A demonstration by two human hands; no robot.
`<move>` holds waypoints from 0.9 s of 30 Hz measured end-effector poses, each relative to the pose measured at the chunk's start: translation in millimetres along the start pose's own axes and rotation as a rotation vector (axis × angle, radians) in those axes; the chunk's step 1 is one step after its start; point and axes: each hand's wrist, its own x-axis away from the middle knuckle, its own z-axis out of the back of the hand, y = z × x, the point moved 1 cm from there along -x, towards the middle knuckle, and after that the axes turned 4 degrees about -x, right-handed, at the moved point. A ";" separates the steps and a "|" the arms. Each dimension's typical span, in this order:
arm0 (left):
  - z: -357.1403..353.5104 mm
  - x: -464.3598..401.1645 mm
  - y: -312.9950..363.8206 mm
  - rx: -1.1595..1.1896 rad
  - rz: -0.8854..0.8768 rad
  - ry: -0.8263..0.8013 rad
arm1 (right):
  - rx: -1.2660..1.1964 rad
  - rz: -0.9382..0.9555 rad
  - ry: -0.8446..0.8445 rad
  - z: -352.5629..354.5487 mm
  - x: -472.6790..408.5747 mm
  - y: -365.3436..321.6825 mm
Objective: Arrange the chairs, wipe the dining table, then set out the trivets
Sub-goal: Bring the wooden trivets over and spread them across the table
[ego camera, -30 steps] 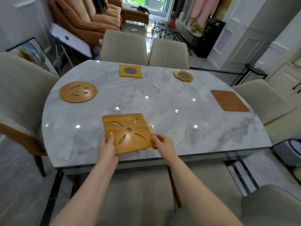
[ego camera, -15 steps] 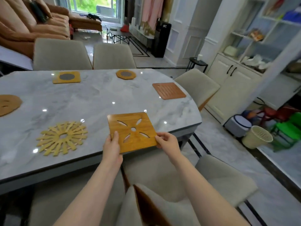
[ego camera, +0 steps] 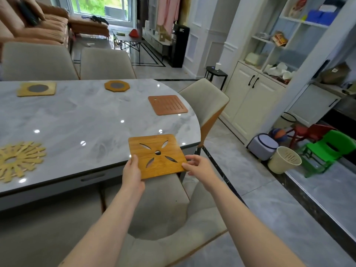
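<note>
I hold a square wooden trivet [ego camera: 157, 155] with petal cut-outs over the near right edge of the grey marble table [ego camera: 92, 120]. My left hand [ego camera: 133, 173] grips its near left corner and my right hand [ego camera: 196, 164] pinches its right edge. On the table lie a yellow sunburst trivet [ego camera: 17, 160], a square trivet with a grey centre [ego camera: 36, 89], an octagonal trivet [ego camera: 117, 85] and a reddish-brown ridged trivet [ego camera: 167, 104].
Beige chairs stand at the far side [ego camera: 107, 63], at the right end [ego camera: 206, 101] and right below my arms [ego camera: 163, 212]. To the right on the floor are a cream bin [ego camera: 284, 159], a grey stool [ego camera: 263, 146], a green child's chair [ego camera: 327, 151] and white cabinets [ego camera: 250, 101].
I have carried the petal trivet to the right along the near edge, uncovering the sunburst trivet on the table. My view has swung right; the smiley trivet is out of sight.
</note>
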 end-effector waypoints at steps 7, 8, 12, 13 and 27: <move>-18.7 -48.1 -5.5 -0.035 -0.025 0.117 | 0.044 -0.019 -0.076 2.2 -56.0 1.3; -21.3 -60.6 -5.0 -0.056 -0.017 0.145 | 0.049 -0.027 -0.098 1.4 -69.9 -0.8; -26.9 -111.5 -3.6 -0.109 -0.015 0.278 | 0.117 -0.046 -0.145 -10.6 -120.2 -1.2; -27.7 -118.5 -1.8 -0.139 -0.025 0.296 | 0.117 -0.042 -0.154 -14.2 -128.4 -1.5; 3.1 -248.1 -4.1 -0.897 -0.208 0.293 | 0.148 -0.012 -0.149 -84.7 -248.0 23.3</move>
